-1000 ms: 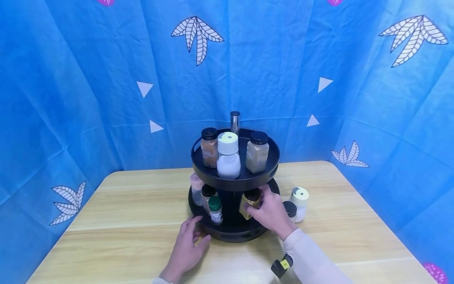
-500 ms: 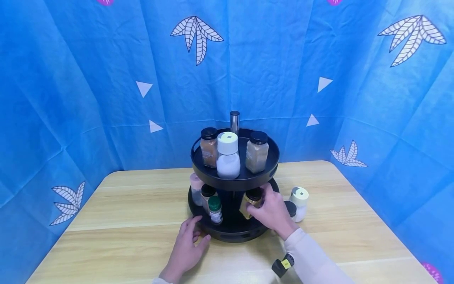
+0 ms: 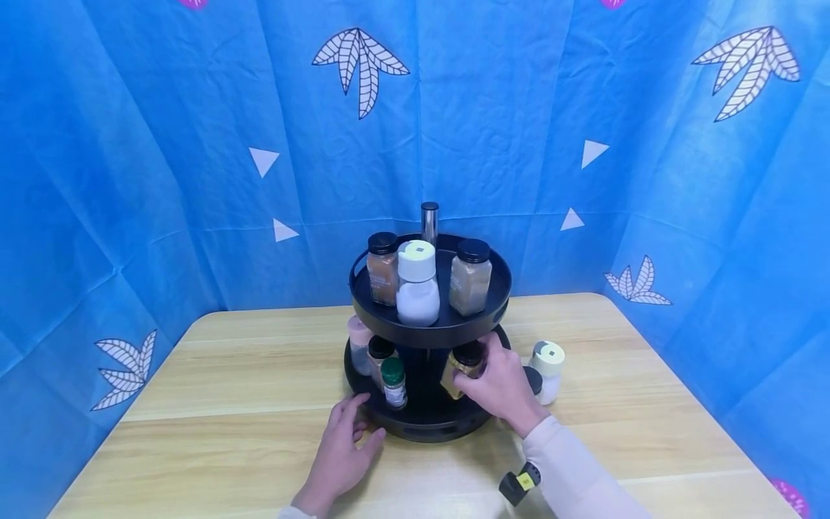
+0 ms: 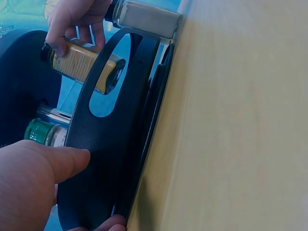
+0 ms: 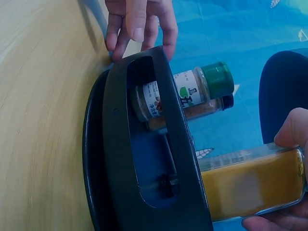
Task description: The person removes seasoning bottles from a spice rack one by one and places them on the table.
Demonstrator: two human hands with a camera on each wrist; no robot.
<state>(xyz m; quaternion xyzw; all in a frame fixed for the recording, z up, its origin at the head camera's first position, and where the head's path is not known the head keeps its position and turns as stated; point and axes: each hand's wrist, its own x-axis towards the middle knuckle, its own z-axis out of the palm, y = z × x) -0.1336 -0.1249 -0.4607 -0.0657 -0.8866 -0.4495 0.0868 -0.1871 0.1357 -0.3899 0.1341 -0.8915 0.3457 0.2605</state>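
A black two-tier turntable rack (image 3: 431,432) stands on the wooden table. My right hand (image 3: 509,386) reaches between its tiers and holds a square glass spice jar (image 5: 255,185) of yellow-brown powder by its upper part, thumb and fingers on opposite sides. In the head view this jar leans a little, over the right side of the lower tray. My left hand (image 3: 340,454) touches the lower tray's outer wall at the front left, fingers loosely bent, thumb (image 4: 70,163) lying against the wall. Beside it on that tray stands a green-capped spice bottle (image 3: 393,386).
On the upper tray are a brown spice jar (image 3: 382,270), a white-capped shaker (image 3: 418,288) and a beige spice jar (image 3: 470,281). A pink-capped bottle (image 3: 359,346) and a black-lidded jar (image 3: 380,360) share the lower tray. Right of the rack stand a white shaker (image 3: 550,371) and another black-lidded jar (image 4: 147,20).
My right hand and the yellow-brown spice jar have shifted slightly to the right over the lower tray. The left hand has stayed in place.
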